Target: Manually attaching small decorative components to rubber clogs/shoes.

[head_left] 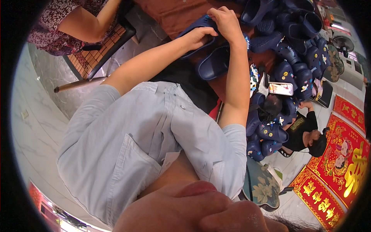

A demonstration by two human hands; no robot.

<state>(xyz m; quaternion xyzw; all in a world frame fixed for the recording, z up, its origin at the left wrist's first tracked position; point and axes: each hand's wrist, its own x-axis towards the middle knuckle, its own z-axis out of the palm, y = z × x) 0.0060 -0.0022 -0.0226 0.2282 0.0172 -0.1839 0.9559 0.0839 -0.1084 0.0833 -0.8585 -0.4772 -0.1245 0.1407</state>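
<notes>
At the far middle of the table, a navy blue foam clog (196, 25) is held between both my hands. My left hand (201, 37) grips its near side with the thumb and bent fingers. My right hand (226, 24) pinches at its upper right part, and what lies between those fingertips is too small to make out. Just below, a second navy clog (213, 65) lies on the reddish-brown tablecloth (164, 15), opening upward, close to my right forearm.
Many navy clogs (297, 25) are heaped to the right, several carrying colourful charms. Among them sits a phone (281, 88) with a lit screen. One person (87, 23) is at the upper left by a wooden-slat chair (91, 52); another person (303, 131) is at the right.
</notes>
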